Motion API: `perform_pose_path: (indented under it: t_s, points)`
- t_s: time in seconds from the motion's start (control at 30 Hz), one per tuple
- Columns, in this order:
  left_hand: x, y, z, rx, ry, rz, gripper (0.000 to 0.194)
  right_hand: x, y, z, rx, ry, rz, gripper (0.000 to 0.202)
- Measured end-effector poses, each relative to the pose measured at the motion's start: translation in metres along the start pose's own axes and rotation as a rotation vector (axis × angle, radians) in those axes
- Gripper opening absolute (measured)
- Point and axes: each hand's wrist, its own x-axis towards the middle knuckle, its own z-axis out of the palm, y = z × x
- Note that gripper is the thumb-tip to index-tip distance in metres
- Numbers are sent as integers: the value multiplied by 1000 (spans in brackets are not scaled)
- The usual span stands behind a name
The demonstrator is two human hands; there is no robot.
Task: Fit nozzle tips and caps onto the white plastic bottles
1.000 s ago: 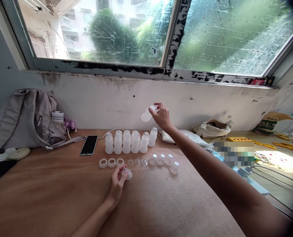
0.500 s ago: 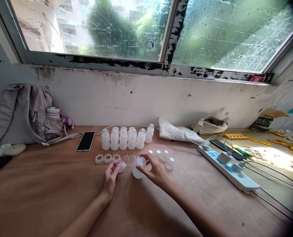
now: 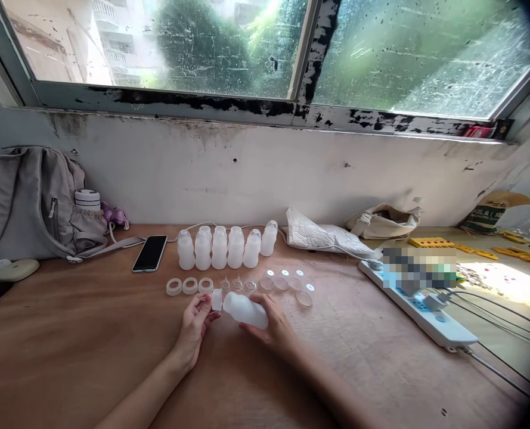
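Observation:
My left hand pinches a translucent, ribbed bottle collar, turned on its side. In my right hand a frosted white bottle lies tipped over sideways, its mouth facing left toward the collar. A narrow gap seems to separate the two. Just behind my hands are loose white rings, pointed clear teats and thin clear round caps. Small white discs lie by the caps. Farther back stands a row of several frosted bottles with domed tops.
A phone lies left of the bottles, near a grey backpack. At right are a white padded bag, a beige pouch and a power strip with plugs and trailing cables. A wall and window close off the back.
My right hand has tipped the bottle from upright to sideways, mouth toward the left. My left hand has turned the collar to face it, and the two are closer together.

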Motion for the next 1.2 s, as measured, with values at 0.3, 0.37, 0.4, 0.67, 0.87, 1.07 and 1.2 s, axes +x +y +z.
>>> perform_pose_path:
  t_s: [0.3,0.37,0.4,0.67,0.87,1.07,1.2]
  points:
    - [-2,-1,0,92,5,-18,29,-3,2,2,5,19,-58,42]
    - [-3,-1,0,136,-29,-14,26,-3,3,2,19,27,-61,43]
    - [-4,-1,0,156,-48,-7,25,-3,3,2,27,26,-62,43]
    - [-5,5,-1,203,-146,18,25,-1,-5,-5,272,-57,101,41]
    - [-5,16,-6,223,-322,40,24,2,-11,-4,1078,-442,737,47]
    - [-5,9,-2,226,-237,-52,33,3,-8,-5,1309,-392,801,40]
    - [-5,10,-1,167,-125,-103,38,3,-13,-17,1445,-347,668,31]
